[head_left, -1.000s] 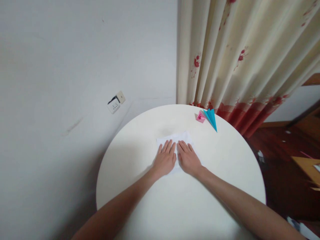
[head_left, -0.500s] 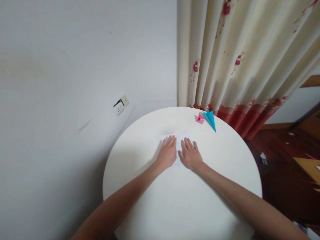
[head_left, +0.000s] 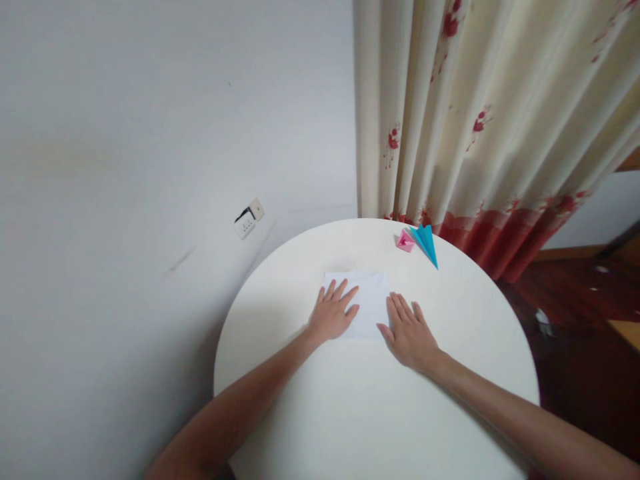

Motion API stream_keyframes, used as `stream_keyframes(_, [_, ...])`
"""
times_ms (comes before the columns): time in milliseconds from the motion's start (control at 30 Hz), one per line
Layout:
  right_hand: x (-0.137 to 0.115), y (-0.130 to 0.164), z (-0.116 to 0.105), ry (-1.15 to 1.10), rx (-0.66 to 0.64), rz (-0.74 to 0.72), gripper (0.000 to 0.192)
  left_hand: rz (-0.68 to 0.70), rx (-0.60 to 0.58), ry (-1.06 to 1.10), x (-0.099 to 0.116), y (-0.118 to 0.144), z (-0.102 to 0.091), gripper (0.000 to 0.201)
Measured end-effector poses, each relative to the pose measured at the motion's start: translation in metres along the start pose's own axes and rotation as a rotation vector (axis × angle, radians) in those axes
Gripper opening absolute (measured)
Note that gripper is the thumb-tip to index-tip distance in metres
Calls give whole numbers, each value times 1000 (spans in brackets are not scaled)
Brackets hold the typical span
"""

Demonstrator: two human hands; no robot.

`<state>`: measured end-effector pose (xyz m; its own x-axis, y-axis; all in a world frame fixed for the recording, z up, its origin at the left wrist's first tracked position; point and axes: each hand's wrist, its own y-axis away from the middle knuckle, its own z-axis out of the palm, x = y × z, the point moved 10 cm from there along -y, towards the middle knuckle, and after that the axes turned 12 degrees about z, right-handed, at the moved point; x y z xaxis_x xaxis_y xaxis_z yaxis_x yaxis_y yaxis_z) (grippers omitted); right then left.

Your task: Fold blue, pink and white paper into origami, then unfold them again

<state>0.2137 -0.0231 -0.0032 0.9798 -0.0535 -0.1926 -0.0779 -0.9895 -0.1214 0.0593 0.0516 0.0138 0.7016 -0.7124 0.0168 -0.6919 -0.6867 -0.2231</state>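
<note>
White paper (head_left: 369,303) pinned flat mid-table by left hand (head_left: 333,313), fingers spread; right hand (head_left: 410,330) flat beside. Likely light, flimsy; best gripped at free edge.

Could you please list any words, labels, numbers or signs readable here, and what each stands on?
None can be read: the white paper under the left hand looks blank, the wall socket is too small to tell, and the curtain bears only red flower prints.
</note>
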Motion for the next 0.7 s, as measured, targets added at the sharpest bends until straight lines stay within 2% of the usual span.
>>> stream_keyframes(100, [9,5,-2,-5,2,-4,71,-41,-31,-35,-45,8,0,53])
stream_keyframes(200, [14,2,-1,-24,-9,-5,70,-95,-107,-63,-110,23,2,53])
stream_keyframes(300, [24,-15,-3,-50,15,41,66,-137,-150,-81,-173,41,-2,53])
stream_keyframes(367, [36,-32,-11,-73,78,98,60,-134,-180,-91,-206,50,-4,55])
stream_keyframes(533, [74,-85,-36,-78,263,214,48,-168,-219,-56,-263,56,-3,59])
stream_keyframes(633, [108,-112,-50,-30,353,320,45,-189,-205,-34,-281,53,-6,59])
stream_keyframes(700, [132,-125,-54,-2,388,398,41,-193,-200,-19,-285,52,-10,58])
